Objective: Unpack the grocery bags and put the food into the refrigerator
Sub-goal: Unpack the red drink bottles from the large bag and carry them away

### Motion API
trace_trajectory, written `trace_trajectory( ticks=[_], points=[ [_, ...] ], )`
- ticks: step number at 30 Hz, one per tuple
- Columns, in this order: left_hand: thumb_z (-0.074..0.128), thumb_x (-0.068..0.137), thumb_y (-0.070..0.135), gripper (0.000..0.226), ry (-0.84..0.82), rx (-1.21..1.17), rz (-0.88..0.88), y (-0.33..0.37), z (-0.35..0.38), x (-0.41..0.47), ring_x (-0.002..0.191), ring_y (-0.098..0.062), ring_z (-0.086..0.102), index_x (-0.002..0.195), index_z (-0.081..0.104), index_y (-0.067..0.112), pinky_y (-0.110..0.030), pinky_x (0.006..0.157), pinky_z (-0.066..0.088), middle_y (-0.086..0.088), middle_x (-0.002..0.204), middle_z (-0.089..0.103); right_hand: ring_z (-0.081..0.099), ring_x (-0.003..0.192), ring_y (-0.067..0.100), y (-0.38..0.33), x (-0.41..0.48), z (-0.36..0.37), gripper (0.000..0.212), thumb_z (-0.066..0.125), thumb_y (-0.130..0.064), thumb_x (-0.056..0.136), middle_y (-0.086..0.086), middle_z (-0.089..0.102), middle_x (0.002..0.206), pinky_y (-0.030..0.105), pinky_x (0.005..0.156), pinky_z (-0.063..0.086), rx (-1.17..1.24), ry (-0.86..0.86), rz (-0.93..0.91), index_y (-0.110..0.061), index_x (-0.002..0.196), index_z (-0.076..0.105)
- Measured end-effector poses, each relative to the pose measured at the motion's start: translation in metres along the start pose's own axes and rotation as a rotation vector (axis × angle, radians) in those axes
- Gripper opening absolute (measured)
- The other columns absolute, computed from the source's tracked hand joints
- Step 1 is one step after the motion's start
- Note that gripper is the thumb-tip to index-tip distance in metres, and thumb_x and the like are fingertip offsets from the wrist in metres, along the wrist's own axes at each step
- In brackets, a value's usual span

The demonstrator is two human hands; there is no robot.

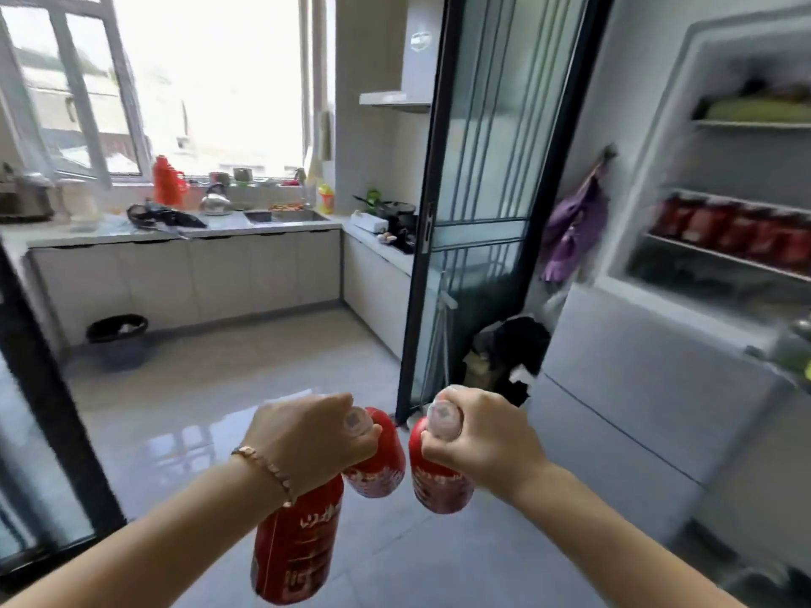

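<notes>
**Q:** What is closest to the camera?

**A:** The left hand [307, 436] clenches the necks of two red-labelled plastic bottles [298, 546]. The right hand [487, 436] grips a third red bottle [439, 471] by its cap. All three hang above the grey tiled floor [219, 388].

**Q:** How should they go in?

**A:** The open white refrigerator [658, 388] stands at right, with a row of similar red bottles [728, 226] on its middle shelf [711, 253]. It is probably best to stand the single bottle upright beside that row first, then release the pair one at a time. Beyond lies a cluttered kitchen tabletop [109, 230].

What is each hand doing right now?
Left hand: closed, holding two red bottles.
Right hand: closed, holding a third red bottle.
</notes>
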State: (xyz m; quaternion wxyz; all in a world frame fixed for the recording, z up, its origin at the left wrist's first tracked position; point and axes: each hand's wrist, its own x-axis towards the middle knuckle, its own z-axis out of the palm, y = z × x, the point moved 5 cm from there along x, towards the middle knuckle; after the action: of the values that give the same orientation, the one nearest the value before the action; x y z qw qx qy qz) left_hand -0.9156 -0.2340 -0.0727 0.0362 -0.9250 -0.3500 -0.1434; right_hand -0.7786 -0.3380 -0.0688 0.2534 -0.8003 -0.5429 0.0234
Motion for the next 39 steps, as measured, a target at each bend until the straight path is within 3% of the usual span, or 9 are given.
trace_trajectory(
  ticks=[6, 12, 15, 20, 24, 31, 36, 39],
  points=[
    [0.039, 0.083, 0.063, 0.043, 0.109, -0.104, 0.142, 0.096, 0.020, 0.153, 0.064, -0.014, 0.049, 0.076, 0.050, 0.022, -0.024, 0.060, 0.035, 0.006, 0.074, 0.061, 0.053, 0.072, 0.017, 0.123, 0.071, -0.071, 0.019, 0.060, -0.041, 0.069, -0.006, 0.059, 0.073, 0.026, 0.060, 0.035, -0.017, 0.128, 0.209, -0.023, 0.075, 0.056],
    [0.038, 0.085, 0.058, 0.045, 0.094, -0.203, 0.372, 0.181, 0.043, 0.303, 0.067, -0.017, 0.056, 0.071, 0.049, 0.017, -0.026, 0.067, 0.046, 0.003, 0.072, 0.061, 0.060, 0.073, 0.021, 0.233, 0.146, -0.122, 0.016, 0.066, -0.032, 0.071, -0.003, 0.063, 0.072, 0.030, 0.062, 0.045, -0.017, 0.298, 0.399, -0.019, 0.075, 0.058],
    [0.039, 0.086, 0.057, 0.043, 0.104, -0.237, 0.496, 0.222, 0.049, 0.379, 0.068, -0.015, 0.057, 0.071, 0.048, 0.017, -0.026, 0.064, 0.043, 0.004, 0.068, 0.058, 0.062, 0.076, 0.020, 0.279, 0.183, -0.152, 0.018, 0.065, -0.035, 0.073, -0.001, 0.066, 0.077, 0.031, 0.065, 0.048, -0.031, 0.354, 0.482, -0.019, 0.081, 0.060],
    [0.038, 0.084, 0.061, 0.042, 0.125, -0.282, 0.643, 0.293, 0.058, 0.492, 0.068, -0.012, 0.053, 0.076, 0.050, 0.022, -0.025, 0.060, 0.035, 0.007, 0.069, 0.056, 0.054, 0.069, 0.011, 0.348, 0.231, -0.204, 0.016, 0.064, -0.037, 0.077, -0.010, 0.058, 0.071, 0.021, 0.053, 0.035, -0.080, 0.473, 0.617, -0.029, 0.073, 0.051],
    [0.040, 0.082, 0.063, 0.044, 0.093, -0.347, 0.707, 0.354, 0.070, 0.563, 0.070, -0.012, 0.059, 0.080, 0.055, 0.022, -0.024, 0.062, 0.041, 0.007, 0.073, 0.061, 0.059, 0.077, 0.015, 0.409, 0.254, -0.242, 0.013, 0.063, -0.037, 0.075, -0.008, 0.063, 0.078, 0.027, 0.061, 0.041, -0.115, 0.589, 0.728, -0.027, 0.080, 0.056],
    [0.040, 0.081, 0.063, 0.044, 0.079, -0.429, 0.764, 0.464, 0.108, 0.657, 0.070, -0.011, 0.058, 0.066, 0.044, 0.022, -0.024, 0.065, 0.043, 0.008, 0.069, 0.058, 0.059, 0.075, 0.012, 0.541, 0.296, -0.297, 0.012, 0.063, -0.035, 0.078, -0.010, 0.062, 0.077, 0.029, 0.064, 0.046, -0.162, 0.717, 0.790, -0.024, 0.081, 0.057],
    [0.038, 0.080, 0.065, 0.046, 0.130, -0.430, 0.760, 0.543, 0.125, 0.726, 0.070, -0.012, 0.057, 0.067, 0.044, 0.021, -0.024, 0.067, 0.045, 0.008, 0.070, 0.057, 0.059, 0.077, 0.011, 0.645, 0.337, -0.353, 0.015, 0.061, -0.036, 0.081, -0.010, 0.062, 0.081, 0.032, 0.065, 0.050, -0.195, 0.817, 0.762, -0.022, 0.087, 0.059],
    [0.040, 0.081, 0.065, 0.044, 0.227, -0.422, 0.771, 0.582, 0.118, 0.765, 0.064, -0.009, 0.050, 0.065, 0.039, 0.025, -0.020, 0.058, 0.036, 0.011, 0.063, 0.049, 0.056, 0.074, 0.010, 0.696, 0.363, -0.390, 0.014, 0.061, -0.037, 0.084, -0.009, 0.062, 0.084, 0.025, 0.057, 0.041, -0.220, 0.867, 0.749, -0.025, 0.092, 0.059]
  ],
)
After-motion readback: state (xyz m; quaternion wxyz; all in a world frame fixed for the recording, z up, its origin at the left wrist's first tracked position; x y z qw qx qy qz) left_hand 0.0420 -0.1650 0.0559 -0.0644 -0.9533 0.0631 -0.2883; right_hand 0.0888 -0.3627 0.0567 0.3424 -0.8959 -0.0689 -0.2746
